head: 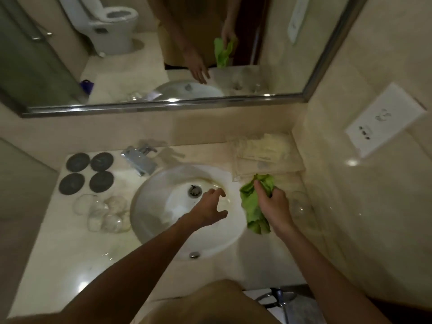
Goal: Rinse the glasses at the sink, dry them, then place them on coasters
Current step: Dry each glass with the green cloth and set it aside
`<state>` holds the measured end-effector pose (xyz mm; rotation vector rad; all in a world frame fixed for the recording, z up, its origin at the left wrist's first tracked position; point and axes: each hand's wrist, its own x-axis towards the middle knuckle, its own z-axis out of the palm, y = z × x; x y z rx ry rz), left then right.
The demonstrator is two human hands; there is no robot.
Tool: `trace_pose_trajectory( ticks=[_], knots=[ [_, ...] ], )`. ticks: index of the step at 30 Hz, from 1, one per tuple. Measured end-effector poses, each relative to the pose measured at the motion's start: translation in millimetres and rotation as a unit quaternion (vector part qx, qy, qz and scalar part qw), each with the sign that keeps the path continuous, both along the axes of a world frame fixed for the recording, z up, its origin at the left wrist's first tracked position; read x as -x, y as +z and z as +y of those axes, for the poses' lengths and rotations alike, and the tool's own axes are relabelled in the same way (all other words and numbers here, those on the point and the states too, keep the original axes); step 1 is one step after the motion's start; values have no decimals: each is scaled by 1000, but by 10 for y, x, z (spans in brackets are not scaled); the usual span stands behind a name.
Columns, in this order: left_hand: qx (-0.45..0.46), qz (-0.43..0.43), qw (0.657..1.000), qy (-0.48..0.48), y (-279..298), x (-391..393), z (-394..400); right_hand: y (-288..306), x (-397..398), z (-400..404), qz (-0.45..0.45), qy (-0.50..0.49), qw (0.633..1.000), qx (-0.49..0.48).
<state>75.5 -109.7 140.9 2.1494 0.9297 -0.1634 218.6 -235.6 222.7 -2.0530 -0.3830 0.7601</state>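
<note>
The pale cream stone countertop [70, 249] is polished and throws back glossy highlights. Set into it, the round white ceramic basin [149, 206] looks smooth and shiny, with a bright metal drain [194, 190]. The chrome faucet [140, 160] at the far edge is mirror-bright. Four round dark coasters [88, 174] at far left look matt. Clear glass tumblers [105, 213] glint nearby. The crumpled green cloth [253, 206] is soft and matt.
</note>
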Motion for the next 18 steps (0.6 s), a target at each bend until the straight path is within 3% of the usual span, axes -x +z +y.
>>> trace_pose_trajectory(
  ticks=[5, 9, 11, 15, 18],
  knots=[
    [-30, 2, 995, 93, 97, 916, 348, 62, 624, 507, 3, 68, 998, 5],
    [-63, 42, 985, 158, 74, 1578, 551, 108, 1116, 758, -132, 226, 965, 4],
    [-93, 78, 976, 183, 58, 1878, 613, 69, 1337, 860, -143, 272, 952, 0],
    [-171, 148, 946, 231, -7, 2363, 668, 59, 1683, 1035, -156, 300, 941, -6],
    [-161, 185, 936, 253, -119, 2635, 685, 80, 1866, 1095, -175, 289, 941, -7]
  ],
)
